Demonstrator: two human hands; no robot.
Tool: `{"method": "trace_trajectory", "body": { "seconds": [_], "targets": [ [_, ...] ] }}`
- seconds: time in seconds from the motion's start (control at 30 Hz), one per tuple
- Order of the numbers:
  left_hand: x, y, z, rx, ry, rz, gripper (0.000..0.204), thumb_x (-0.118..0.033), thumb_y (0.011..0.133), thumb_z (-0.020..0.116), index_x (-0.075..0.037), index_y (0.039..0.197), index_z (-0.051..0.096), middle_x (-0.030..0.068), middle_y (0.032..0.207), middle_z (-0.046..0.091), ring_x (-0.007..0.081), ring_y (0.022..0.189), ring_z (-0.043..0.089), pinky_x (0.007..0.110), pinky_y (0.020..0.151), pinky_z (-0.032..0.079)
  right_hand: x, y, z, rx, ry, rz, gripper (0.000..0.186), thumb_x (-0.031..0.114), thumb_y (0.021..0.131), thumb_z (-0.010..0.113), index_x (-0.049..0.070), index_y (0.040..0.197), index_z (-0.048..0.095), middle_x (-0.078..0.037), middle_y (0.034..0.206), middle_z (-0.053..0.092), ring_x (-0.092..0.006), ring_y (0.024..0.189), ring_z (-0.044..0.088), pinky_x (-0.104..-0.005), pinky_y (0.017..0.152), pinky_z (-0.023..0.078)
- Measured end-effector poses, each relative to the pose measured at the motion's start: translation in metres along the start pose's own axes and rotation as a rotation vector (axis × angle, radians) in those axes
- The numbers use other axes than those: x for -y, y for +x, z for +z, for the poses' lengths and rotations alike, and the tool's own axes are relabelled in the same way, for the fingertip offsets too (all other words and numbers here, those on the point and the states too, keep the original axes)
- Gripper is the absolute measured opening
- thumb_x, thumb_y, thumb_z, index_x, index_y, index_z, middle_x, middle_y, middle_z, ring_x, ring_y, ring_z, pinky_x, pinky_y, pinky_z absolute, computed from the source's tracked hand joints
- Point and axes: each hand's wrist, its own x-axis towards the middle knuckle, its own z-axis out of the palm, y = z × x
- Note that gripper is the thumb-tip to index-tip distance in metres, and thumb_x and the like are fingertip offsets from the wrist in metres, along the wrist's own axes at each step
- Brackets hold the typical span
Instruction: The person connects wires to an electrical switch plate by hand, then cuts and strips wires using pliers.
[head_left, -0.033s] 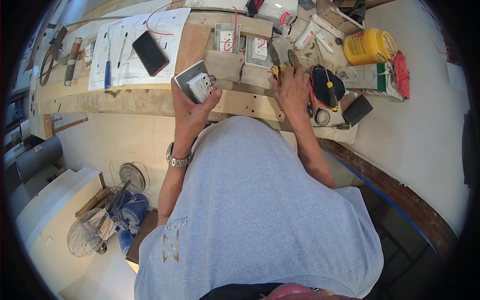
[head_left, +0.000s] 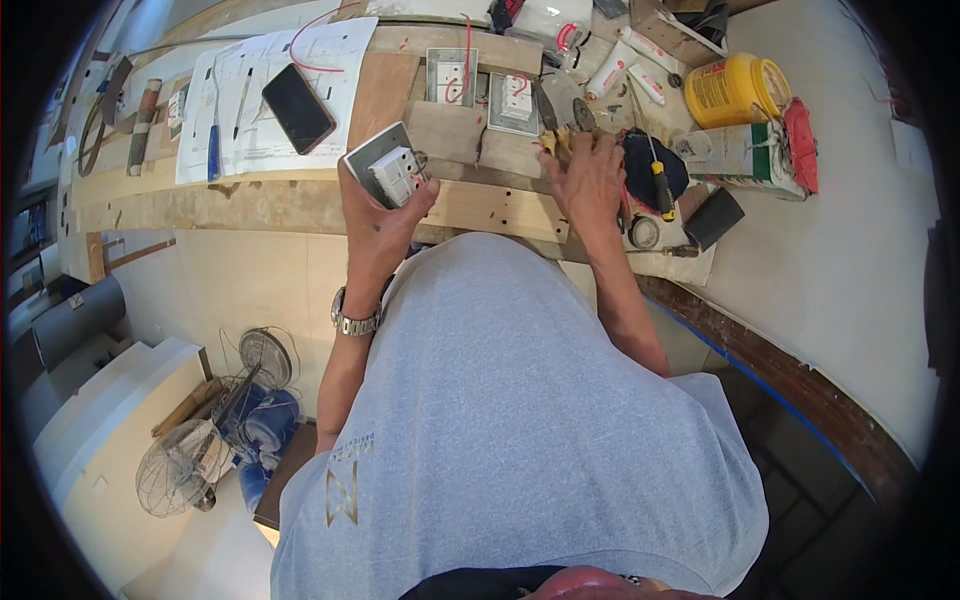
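Observation:
My left hand (head_left: 378,222) holds an electrical wall plate (head_left: 380,168) tilted above the bench's front edge. Its white module housing (head_left: 398,178) and some wiring face me. My right hand (head_left: 588,190) reaches down on the bench, fingers bent over yellow-handled pliers (head_left: 548,143); the fingertips are partly hidden by the hand itself. Just beyond the right hand lie two more plates with white modules: one (head_left: 516,100) has a red wire bent over it, the other (head_left: 452,78) has a red wire rising from it.
A phone (head_left: 298,110) and a blue-handled screwdriver (head_left: 213,150) lie on paper drawings (head_left: 345,60) at left. Right of my right hand are a yellow-black screwdriver (head_left: 662,190), a tape roll (head_left: 644,233), a yellow tub (head_left: 735,92) and a dark cylinder (head_left: 715,219). A fan (head_left: 178,465) stands below left.

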Motion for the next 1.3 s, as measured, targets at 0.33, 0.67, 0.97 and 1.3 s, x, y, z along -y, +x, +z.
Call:
{"method": "trace_trajectory", "body": {
  "seconds": [0.33,0.67,0.97,1.3],
  "targets": [
    [0.002,0.004,0.001,0.011,0.007,0.007,0.059,-0.004,0.090,0.087,-0.001,0.132,0.045,0.0115,0.113,0.069,0.0165,0.096,0.072,0.031,0.076,0.064,0.000,-0.014,0.018,0.103,-0.031,-0.027,0.041,0.037,0.095,0.076,0.004,0.120,0.070,-0.022,0.123,0.062,-0.0426,0.122,0.059,-0.0593,0.096,0.052],
    [-0.003,0.014,-0.005,0.104,0.088,0.108,0.062,-0.005,0.089,0.087,-0.002,0.135,0.045,0.0135,0.121,0.070,0.0179,0.106,0.072,0.034,0.088,0.063,-0.026,-0.024,-0.036,0.273,1.404,0.409,0.030,0.029,0.107,0.065,0.000,0.117,0.069,-0.009,0.103,0.070,-0.0200,0.089,0.067,-0.0358,0.084,0.053],
    [-0.029,0.022,-0.029,0.382,-0.047,-0.084,0.071,-0.010,0.087,0.090,-0.002,0.139,0.043,0.0106,0.115,0.069,0.0149,0.103,0.070,0.034,0.089,0.063,0.004,-0.054,-0.094,0.897,1.383,0.091,0.038,0.027,0.103,0.077,-0.002,0.126,0.071,-0.006,0.113,0.073,-0.0130,0.106,0.070,-0.0269,0.095,0.054],
    [-0.025,0.018,-0.039,0.484,-0.152,-0.255,0.072,-0.010,0.086,0.092,-0.003,0.140,0.045,0.0135,0.123,0.072,0.0189,0.113,0.073,0.035,0.093,0.064,0.013,-0.057,-0.083,0.850,1.213,-0.004,0.031,0.034,0.106,0.075,0.004,0.110,0.069,0.005,0.090,0.053,-0.0068,0.086,0.045,-0.0258,0.073,0.037]
  ]
}}
